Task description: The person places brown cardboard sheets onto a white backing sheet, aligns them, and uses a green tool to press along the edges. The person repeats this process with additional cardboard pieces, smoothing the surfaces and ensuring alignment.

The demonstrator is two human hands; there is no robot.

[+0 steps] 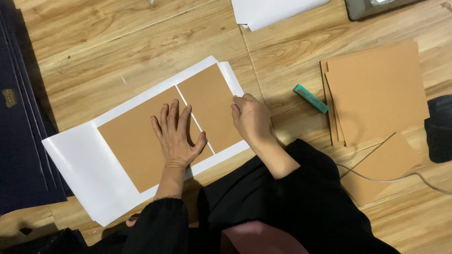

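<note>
Two brown cardboard panels lie on a white sheet (89, 160), which rests on the wooden floor (117, 42). The large panel (132, 141) sits toward 8 o'clock and the narrow panel (212, 101) toward 2 o'clock, with a thin white gap between them. Both panels appear already placed, and white margins show on all sides; no margin is folded over a panel yet, so I judge the wrapping of the edges is still left.

The left hand (176, 136) lies flat with fingers spread, pressing across the large panel and the gap; its grip is open and holds nothing. The right hand (252, 120) rests at the 3 o'clock edge of the narrow panel, fingers curled toward the white margin; whether it pinches the paper I cannot tell.

At 3 o'clock lies a green block (310, 99), then a stack of brown boards (376, 94). A dark blue stack (23, 117) is at 9 o'clock, cut off by the frame. Another white sheet (273, 11) at 12 o'clock is also cut off. The black sleeves hide the near edge of the sheet.
</note>
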